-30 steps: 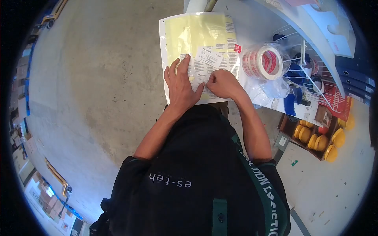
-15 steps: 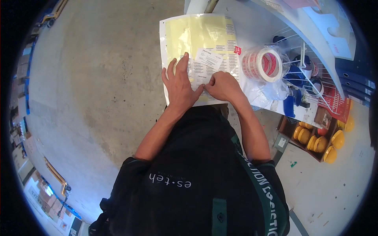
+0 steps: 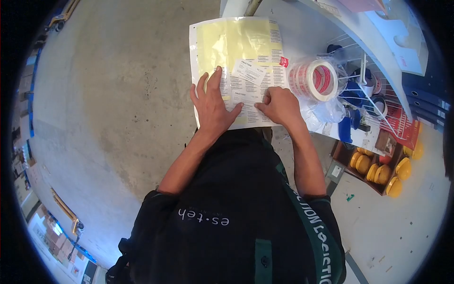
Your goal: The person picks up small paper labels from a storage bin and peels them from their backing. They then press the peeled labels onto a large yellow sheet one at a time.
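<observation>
Right hand (image 3: 281,105) now flatter on sheet (image 3: 236,42)

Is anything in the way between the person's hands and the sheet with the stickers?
No. The left hand lies flat on the yellow-and-white printed label sheet, and the right hand presses its lower part. The red-and-white tape roll sits off to the side.

Warehouse packing area, concrete floor (image 3: 118,94), tape roll (image 3: 316,79), hard hats (image 3: 378,173)

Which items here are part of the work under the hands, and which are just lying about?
In use:
left hand
right hand
label sheet
small white labels

Lying about:
tape roll
yellow caps in a box
blue items on the wire rack
</observation>
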`<state>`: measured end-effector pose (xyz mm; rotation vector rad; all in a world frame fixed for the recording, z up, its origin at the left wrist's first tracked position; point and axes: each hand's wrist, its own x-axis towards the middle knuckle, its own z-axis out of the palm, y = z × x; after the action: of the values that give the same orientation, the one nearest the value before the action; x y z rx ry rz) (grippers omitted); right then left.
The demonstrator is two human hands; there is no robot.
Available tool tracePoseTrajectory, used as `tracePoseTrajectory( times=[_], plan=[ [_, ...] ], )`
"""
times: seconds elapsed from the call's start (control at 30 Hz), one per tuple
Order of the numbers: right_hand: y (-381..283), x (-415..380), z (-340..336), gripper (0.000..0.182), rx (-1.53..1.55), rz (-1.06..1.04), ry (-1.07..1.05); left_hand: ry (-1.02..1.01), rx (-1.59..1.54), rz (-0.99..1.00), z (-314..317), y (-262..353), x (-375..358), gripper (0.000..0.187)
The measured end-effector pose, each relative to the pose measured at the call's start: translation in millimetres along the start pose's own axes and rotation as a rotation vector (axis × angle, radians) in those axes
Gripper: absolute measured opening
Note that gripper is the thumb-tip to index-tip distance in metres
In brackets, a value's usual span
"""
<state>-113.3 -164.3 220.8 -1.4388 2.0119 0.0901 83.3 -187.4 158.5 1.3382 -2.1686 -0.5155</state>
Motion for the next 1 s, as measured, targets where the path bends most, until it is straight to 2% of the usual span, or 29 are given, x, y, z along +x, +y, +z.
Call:
tracePoseTrajectory(
  times=[0.13,0.43,0.5,0.53,0.6,0.7,0.93,1.0],
  plan=[
    [-12,-1,3,0.037,0.057,0.053,0.017,0.009,-0.015,0.017,0,0,1,0.116],
    [9,-1,9,0.044,0.119,0.098,0.037,0.010,-0.021,-0.010,-2,0,0,0.113],
    [11,-5,16,0.045,0.169,-0.136,0.189,0.011,-0.011,-0.011,-2,0,-1,0.112],
    [10,-8,18,0.045,0.168,-0.138,0.188,0.012,-0.010,-0.012,-1,-1,-1,0.112],
    [3,-16,23,0.052,0.179,-0.226,0.353,0.050,-0.017,0.030,1,-3,-3,0.112],
    [2,-20,33,0.058,0.137,-0.267,0.408,0.075,-0.027,0.063,4,-6,-6,0.110],
    [4,-18,32,0.049,0.230,-0.245,0.393,0.127,-0.108,0.131,11,-13,-11,0.101],
    [2,-16,29,0.040,0.226,-0.215,0.370,0.210,-0.135,0.134,9,-14,-10,0.097]
  ],
)
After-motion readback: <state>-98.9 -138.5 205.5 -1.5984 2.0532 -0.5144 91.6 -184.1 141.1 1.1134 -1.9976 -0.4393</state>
